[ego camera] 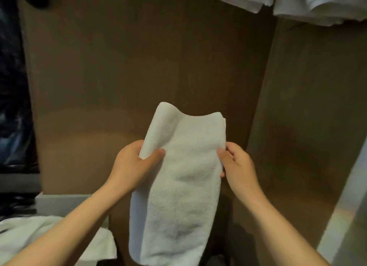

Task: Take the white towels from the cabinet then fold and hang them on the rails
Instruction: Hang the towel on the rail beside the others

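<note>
A white towel (178,182), folded into a long narrow strip, hangs lengthwise between my hands in front of a brown wooden wall. My left hand (133,166) pinches its left edge near the top, thumb on the front. My right hand (236,166) grips the right edge at about the same height. The towel's upper end flops above my fingers and its lower end hangs down toward the floor. More white towels (317,5) hang at the top right; whatever holds them is out of view.
The brown wooden panel (139,67) fills the middle, with a side panel (307,107) to the right. Another white towel (39,238) lies crumpled at the lower left by a grey ledge (63,201). A dark glossy surface (12,107) runs along the left edge.
</note>
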